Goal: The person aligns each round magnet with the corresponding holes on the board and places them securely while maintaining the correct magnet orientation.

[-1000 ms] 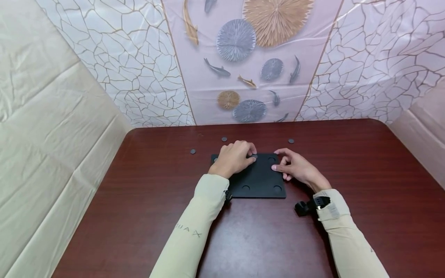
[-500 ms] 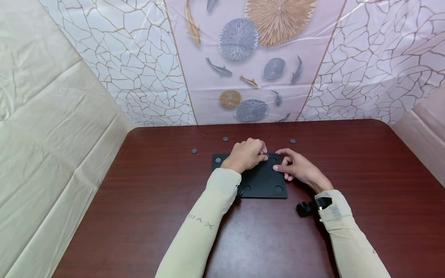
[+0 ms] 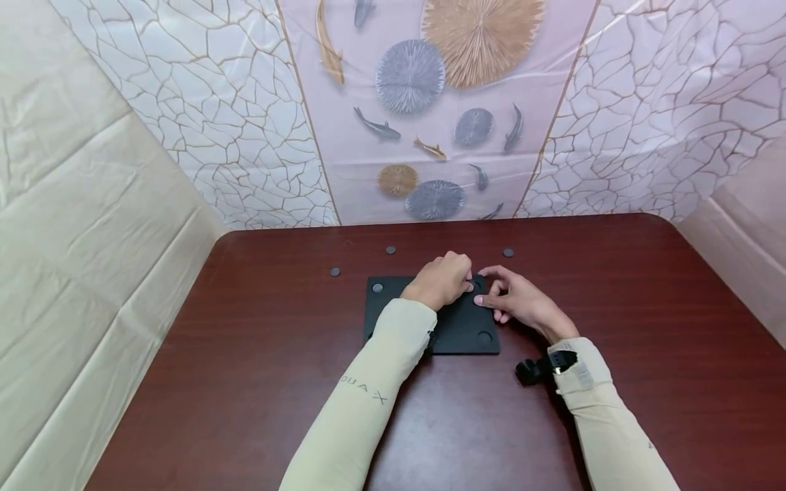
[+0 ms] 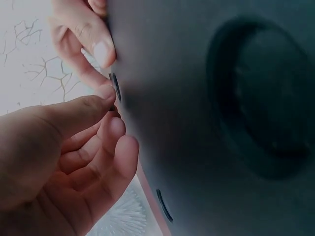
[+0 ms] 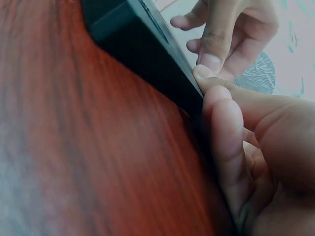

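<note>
A black rectangular board (image 3: pixel 460 327) with round recesses lies on the table, one dark grey disc (image 3: pixel 377 288) seated in its far-left recess. Over the far-right corner, my left hand (image 3: pixel 439 279) pinches a small grey disc (image 3: pixel 471 288) between thumb and fingers. The left wrist view shows only a dark sliver of it at the fingertips. My right hand (image 3: pixel 516 300) grips the board's right edge, thumb on top and index finger reaching to the far corner. In the right wrist view, its curled fingers (image 5: pixel 226 128) lie along the board's side. My left forearm hides part of the board.
Beyond the board lie three loose discs: a left one (image 3: pixel 335 271), a middle one (image 3: pixel 390 250) and a right one (image 3: pixel 508 252). The reddish-brown table (image 3: pixel 245 354) ends at a patterned curtain (image 3: pixel 436 136). A black wrist camera (image 3: pixel 531 372) sits below my right hand.
My left hand has moved right across the board's far side to the far-right recess, bringing the pinched disc along and uncovering the far-left disc. My right hand keeps its place on the board.
</note>
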A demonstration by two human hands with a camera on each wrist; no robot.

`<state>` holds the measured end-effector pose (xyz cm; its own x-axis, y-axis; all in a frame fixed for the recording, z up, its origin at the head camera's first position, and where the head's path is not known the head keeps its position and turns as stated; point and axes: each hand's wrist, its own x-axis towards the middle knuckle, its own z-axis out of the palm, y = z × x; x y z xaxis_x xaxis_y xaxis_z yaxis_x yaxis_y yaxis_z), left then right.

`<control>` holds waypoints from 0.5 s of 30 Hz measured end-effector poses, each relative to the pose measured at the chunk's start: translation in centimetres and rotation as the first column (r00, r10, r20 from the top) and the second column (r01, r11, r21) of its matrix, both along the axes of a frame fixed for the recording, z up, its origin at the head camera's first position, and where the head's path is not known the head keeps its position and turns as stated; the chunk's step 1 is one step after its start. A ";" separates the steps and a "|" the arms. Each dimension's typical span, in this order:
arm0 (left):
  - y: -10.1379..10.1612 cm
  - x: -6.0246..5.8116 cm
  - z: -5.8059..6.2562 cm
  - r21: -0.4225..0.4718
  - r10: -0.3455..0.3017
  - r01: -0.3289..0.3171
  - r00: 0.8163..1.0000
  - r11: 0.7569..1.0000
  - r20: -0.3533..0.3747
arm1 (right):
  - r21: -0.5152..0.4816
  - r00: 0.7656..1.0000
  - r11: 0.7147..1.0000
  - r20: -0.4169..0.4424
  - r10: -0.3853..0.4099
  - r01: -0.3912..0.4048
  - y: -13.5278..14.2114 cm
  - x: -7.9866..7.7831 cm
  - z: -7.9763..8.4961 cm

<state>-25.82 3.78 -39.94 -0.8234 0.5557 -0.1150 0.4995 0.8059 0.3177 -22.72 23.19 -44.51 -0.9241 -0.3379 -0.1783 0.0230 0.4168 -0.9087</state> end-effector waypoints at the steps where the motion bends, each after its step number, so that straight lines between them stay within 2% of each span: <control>1: 0.1 0.0 -0.1 0.001 -0.007 0.007 1.000 1.000 -0.001 | 0.000 1.000 1.000 -0.001 0.002 -0.002 0.0 0.1 -0.1; 7: 0.7 -0.2 -0.4 0.014 -0.028 0.028 1.000 1.000 -0.005 | -0.007 1.000 1.000 -0.013 0.008 -0.008 -0.1 0.1 -0.2; 15: 1.1 -0.2 -0.4 0.052 0.002 -0.002 1.000 0.999 0.007 | 0.009 1.000 1.000 -0.025 0.008 -0.008 0.2 -0.1 -0.2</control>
